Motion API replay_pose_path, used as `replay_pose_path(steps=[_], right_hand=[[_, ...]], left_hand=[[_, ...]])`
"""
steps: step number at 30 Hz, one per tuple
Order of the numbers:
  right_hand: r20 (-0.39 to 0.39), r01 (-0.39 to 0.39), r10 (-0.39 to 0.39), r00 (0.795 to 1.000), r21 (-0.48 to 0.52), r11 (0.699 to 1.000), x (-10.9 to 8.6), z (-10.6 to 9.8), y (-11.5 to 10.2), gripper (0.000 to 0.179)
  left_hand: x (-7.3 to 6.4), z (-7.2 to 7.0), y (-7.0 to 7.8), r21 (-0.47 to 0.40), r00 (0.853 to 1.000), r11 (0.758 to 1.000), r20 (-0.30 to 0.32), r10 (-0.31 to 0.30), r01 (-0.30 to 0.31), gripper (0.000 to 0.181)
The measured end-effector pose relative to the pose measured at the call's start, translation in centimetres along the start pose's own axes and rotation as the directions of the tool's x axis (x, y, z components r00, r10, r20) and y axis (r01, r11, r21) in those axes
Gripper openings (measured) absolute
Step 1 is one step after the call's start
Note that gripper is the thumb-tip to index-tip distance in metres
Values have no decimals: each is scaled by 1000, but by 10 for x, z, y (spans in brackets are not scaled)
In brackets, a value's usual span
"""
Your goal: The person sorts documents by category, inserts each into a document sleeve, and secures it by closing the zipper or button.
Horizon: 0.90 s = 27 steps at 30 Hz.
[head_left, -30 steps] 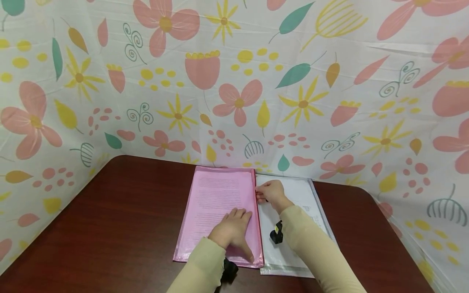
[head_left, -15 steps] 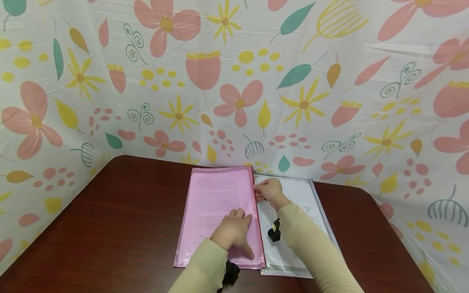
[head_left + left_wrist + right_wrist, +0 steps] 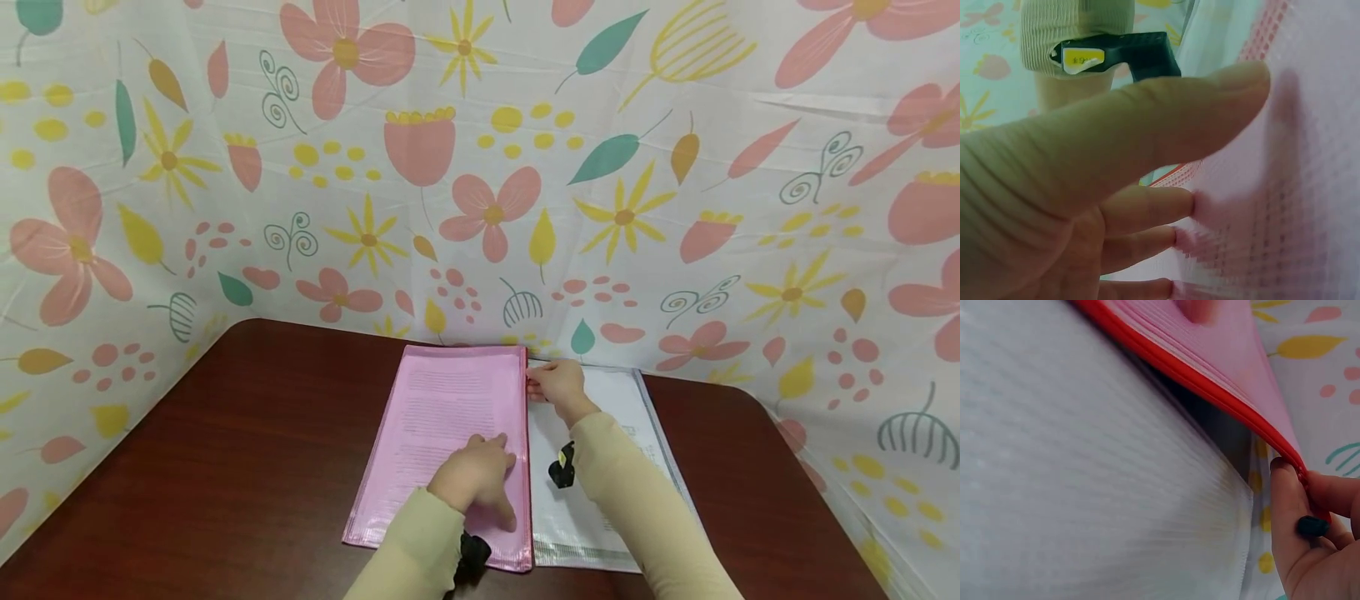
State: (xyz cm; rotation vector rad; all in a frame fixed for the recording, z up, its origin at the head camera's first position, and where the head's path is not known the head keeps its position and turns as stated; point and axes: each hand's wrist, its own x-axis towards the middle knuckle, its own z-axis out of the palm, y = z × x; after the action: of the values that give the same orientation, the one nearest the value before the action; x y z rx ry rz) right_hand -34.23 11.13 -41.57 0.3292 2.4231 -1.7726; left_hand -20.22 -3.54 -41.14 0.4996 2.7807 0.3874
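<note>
A pink mesh zip document pouch (image 3: pixel 450 408), with printed paper showing through, lies on the table. A red zipper (image 3: pixel 1210 390) runs along its right edge. My left hand (image 3: pixel 476 475) rests on the pouch's lower right part with its fingers spread; in the left wrist view, several fingertips touch the mesh. With thumb and finger, my right hand (image 3: pixel 558 385) pinches the zipper's far end near the top right corner. A small dark green piece (image 3: pixel 1313 526) shows at those fingers; what it is I cannot tell. Partly beneath the pink pouch's edge lies a white mesh pouch (image 3: pixel 611 392).
The dark brown table (image 3: pixel 202 467) has rounded far corners. Behind it and at both sides hangs a white cloth (image 3: pixel 480 100) printed with flowers and leaves. Each wrist carries a small black camera (image 3: pixel 561 467).
The pink pouch has turned slightly, its top shifting left and then back right, and its lower right corner has come nearer. My right hand has moved a little farther up the edge.
</note>
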Motion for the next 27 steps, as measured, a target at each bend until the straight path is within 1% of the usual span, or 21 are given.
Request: replay_pose_path(steps=[3, 6, 11, 16, 19, 25, 27], right_hand=[[-14, 18, -18, 1000, 20, 1000, 1, -1, -3, 22], [-18, 25, -24, 1000, 29, 999, 3, -1, -7, 22], [-35, 39, -37, 999, 53, 998, 6, 0, -14, 21], [-50, 64, -60, 997, 63, 996, 12, 1, -25, 20], [-58, 71, -66, 996, 89, 993, 15, 2, -31, 19], [-96, 122, -111, 989, 116, 986, 18, 3, -44, 21], [-108, 138, -128, 986, 99, 985, 19, 5, -45, 21]], left_hand=[[0, -1, 1, 13, 1000, 1000, -6, -3, 3, 66], [0, -1, 1, 22, 1000, 1000, -16, 2, -1, 59], [0, -1, 2, 35, 1000, 999, -15, 14, -14, 62], [1, -2, 2, 21, 1000, 1000, -15, 8, -7, 62], [1, -2, 2, 12, 1000, 1000, -13, 6, -6, 62], [1, -2, 3, 6, 1000, 1000, -21, 0, 0, 58], [0, -3, 3, 9, 1000, 1000, -23, -2, 2, 59]])
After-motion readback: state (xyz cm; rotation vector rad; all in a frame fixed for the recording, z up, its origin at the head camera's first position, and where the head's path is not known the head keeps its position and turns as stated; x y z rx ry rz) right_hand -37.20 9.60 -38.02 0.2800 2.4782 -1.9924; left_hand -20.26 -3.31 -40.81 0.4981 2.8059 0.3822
